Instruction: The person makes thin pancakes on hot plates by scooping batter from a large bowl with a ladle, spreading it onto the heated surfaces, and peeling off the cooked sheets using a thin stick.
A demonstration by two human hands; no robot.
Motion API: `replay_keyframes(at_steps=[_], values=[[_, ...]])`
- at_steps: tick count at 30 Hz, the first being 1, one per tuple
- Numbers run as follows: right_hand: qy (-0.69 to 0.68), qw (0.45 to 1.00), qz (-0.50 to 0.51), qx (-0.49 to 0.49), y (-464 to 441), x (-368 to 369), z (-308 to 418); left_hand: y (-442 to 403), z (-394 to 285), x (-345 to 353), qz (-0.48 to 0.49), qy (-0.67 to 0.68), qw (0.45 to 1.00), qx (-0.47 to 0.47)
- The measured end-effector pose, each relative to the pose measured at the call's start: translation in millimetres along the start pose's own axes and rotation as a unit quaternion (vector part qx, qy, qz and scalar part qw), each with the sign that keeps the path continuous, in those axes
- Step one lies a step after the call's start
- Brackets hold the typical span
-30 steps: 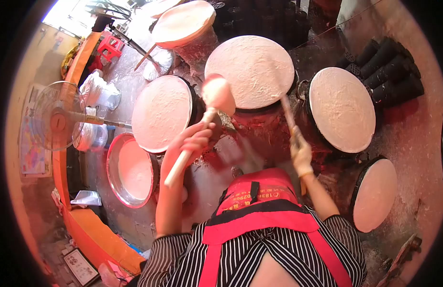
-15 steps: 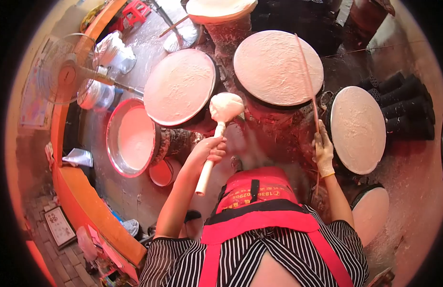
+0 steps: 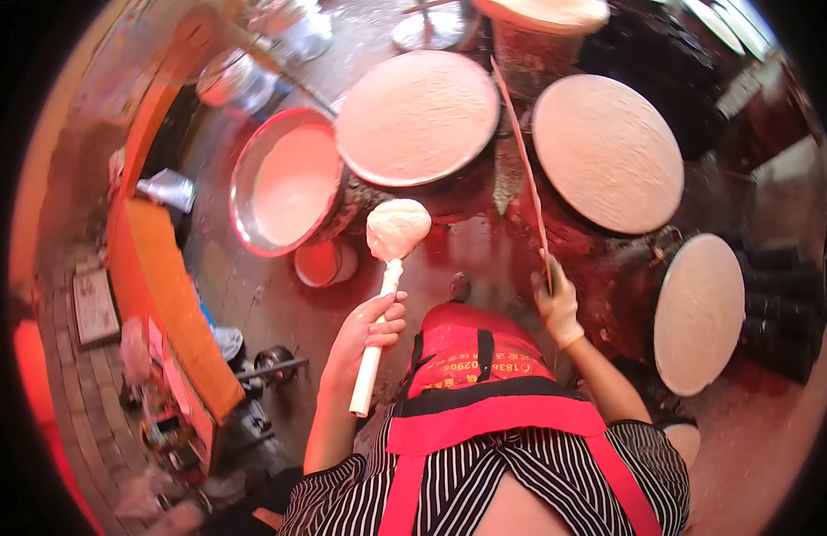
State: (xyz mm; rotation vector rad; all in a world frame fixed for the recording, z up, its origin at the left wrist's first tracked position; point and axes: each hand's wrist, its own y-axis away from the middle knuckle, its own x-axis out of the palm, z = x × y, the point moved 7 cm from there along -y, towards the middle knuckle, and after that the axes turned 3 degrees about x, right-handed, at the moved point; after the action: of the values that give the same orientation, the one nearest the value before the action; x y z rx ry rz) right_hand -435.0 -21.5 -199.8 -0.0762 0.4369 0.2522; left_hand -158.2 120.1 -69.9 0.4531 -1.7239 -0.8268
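My left hand [image 3: 369, 326] is closed round the pale handle of a ladle [image 3: 398, 230], whose rounded head is coated in thick batter. On my right hand [image 3: 556, 308] is a whitish glove. It grips a long thin stick [image 3: 525, 156] that points up and away, its far end beside a round griddle [image 3: 418, 116] covered with a pale batter layer. Right of the stick, a second coated griddle [image 3: 607, 152] tilts in view. Another coated griddle [image 3: 699, 314] lies farther right. Left of the ladle stands a red-rimmed basin [image 3: 237, 201] of pale batter.
A small red bucket [image 3: 327, 263] stands below the basin. An orange counter [image 3: 167, 308] runs along the left. Dark cylinders [image 3: 775, 308] are stacked at far right. Part of another round griddle [image 3: 543, 13] shows at the top. A fan pole [image 3: 284, 71] reaches in from upper left.
The view has turned left, so the griddles appear farther right. The stick has gone from over the middle griddle to the gap on its left. Both hands keep their tools.
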Motion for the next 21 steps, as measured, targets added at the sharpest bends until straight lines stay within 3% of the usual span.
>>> replay_keyframes(at_steps=[1,3,5,7,9,11,14,18,21], values=[[0.029,0.998,0.047,0.044,-26,19,2,10,-10,-6,-0.003,0.012,1.000,0.015],[0.052,0.994,0.087,-0.027,-79,58,20,22,-29,-18,-0.007,0.026,0.998,0.048],[0.192,0.973,0.060,-0.112,-116,100,68,35,-53,-33,-0.002,0.028,0.997,0.074],[0.244,0.952,0.102,-0.152,-150,159,102,52,-91,-44,-0.077,-0.122,0.977,0.157],[0.278,0.931,0.132,-0.195,-166,207,146,66,-112,-44,-0.187,-0.313,0.886,0.285],[0.344,0.904,0.156,-0.202,-177,243,178,70,-136,-52,-0.178,-0.329,0.883,0.284],[0.372,0.880,0.193,-0.222,-194,287,176,59,-190,-60,-0.075,-0.198,0.967,0.141],[0.411,0.864,0.207,-0.206,-219,290,166,45,-220,-74,-0.025,-0.064,0.995,0.068],[0.440,0.854,0.219,-0.170,-259,282,184,37,-240,-76,-0.015,-0.038,0.998,0.044]])
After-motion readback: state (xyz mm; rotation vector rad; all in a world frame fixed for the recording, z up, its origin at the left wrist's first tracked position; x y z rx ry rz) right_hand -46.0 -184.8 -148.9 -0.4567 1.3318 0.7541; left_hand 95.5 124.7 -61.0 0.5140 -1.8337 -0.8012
